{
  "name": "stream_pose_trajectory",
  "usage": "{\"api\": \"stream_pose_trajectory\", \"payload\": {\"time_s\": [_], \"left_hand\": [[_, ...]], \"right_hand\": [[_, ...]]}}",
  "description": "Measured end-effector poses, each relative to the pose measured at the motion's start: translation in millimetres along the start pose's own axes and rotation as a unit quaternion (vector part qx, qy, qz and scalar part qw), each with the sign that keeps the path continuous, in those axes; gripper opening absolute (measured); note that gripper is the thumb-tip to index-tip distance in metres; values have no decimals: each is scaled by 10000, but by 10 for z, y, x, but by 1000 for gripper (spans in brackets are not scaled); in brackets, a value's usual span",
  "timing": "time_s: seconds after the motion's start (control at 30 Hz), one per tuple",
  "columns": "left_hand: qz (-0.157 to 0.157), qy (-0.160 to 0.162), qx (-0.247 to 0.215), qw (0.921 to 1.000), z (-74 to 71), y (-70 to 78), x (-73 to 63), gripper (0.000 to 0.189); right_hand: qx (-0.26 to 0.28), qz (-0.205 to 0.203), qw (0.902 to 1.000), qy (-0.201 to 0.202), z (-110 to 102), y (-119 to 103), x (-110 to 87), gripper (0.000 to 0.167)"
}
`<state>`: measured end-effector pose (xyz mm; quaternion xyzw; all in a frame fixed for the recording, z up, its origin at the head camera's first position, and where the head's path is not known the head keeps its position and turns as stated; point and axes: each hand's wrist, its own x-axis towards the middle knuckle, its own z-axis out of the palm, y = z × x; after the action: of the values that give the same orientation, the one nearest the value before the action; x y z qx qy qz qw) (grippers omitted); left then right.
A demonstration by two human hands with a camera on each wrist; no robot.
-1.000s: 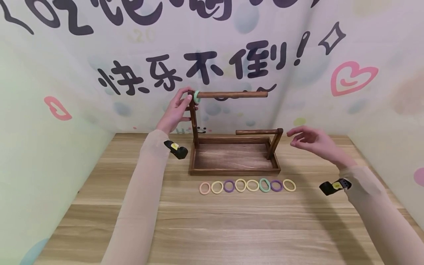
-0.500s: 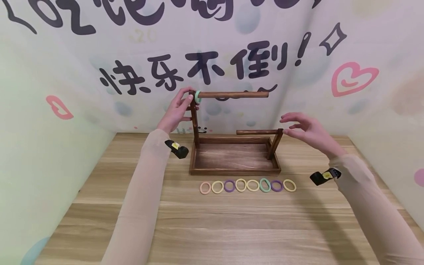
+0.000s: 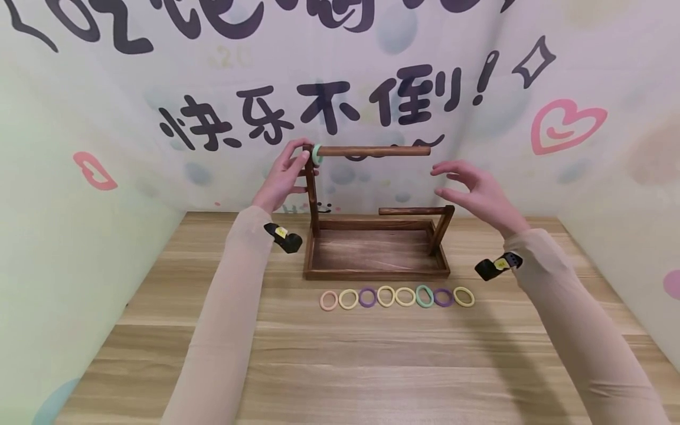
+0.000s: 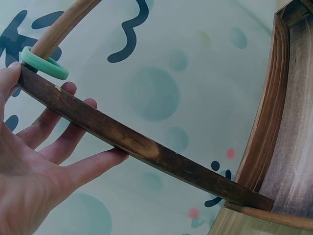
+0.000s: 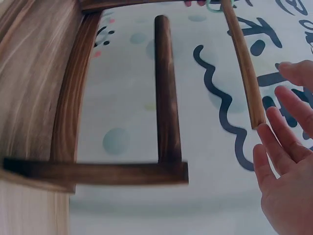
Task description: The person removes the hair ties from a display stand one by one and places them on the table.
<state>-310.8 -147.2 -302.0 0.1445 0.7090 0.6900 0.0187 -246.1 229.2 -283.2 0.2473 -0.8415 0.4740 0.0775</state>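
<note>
A dark wooden stand [image 3: 377, 275] with a tray base carries a tall post at the left and a short one at the right. My left hand [image 3: 278, 180] grips the top of the tall post [image 4: 122, 134], thumb on one side and fingers behind it. Close by, a mint-green hair tie [image 4: 45, 63] hangs round the inner end of the upper rod [image 3: 377, 151]. My right hand [image 3: 478, 192] holds nothing; its fingers are spread and gently bent. In the right wrist view its fingertips [image 5: 266, 129] are near the upper rod's free end; contact cannot be told.
Along the stand's front, several hair ties [image 3: 405, 297] in pink, yellow, purple and green lie in a row on the wooden table [image 3: 372, 366]. A lower rod [image 3: 411, 211] points left from the short post. A printed cloth [image 3: 255, 59] hangs behind.
My right hand has risen and moved left, from beside the short post to near the upper rod's free end. My left hand keeps its grip on the tall post.
</note>
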Motion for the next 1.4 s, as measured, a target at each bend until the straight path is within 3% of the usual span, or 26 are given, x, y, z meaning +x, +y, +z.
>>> {"api": "stream_pose_trajectory", "payload": {"time_s": [0.37,0.5,0.7,1.17,1.4], "left_hand": [[14,37,-4,10000,-8,4,-2,28],[4,42,9,10000,-7,1,-2,28],[1,40,-16,10000,-7,1,16,30],[-1,36,38,10000,-21,33,15,28],[-60,1,21,10000,-13,28,5,30]], "right_hand": [[568,-229,9981,87,215,-21,250,35],[704,-404,9967,95,303,-124,335,33],[573,-601,9965,103,426,-473,408,35],[-104,-723,9969,-301,691,-765,688,46],[-122,-1442,9887,-379,943,-575,934,48]]}}
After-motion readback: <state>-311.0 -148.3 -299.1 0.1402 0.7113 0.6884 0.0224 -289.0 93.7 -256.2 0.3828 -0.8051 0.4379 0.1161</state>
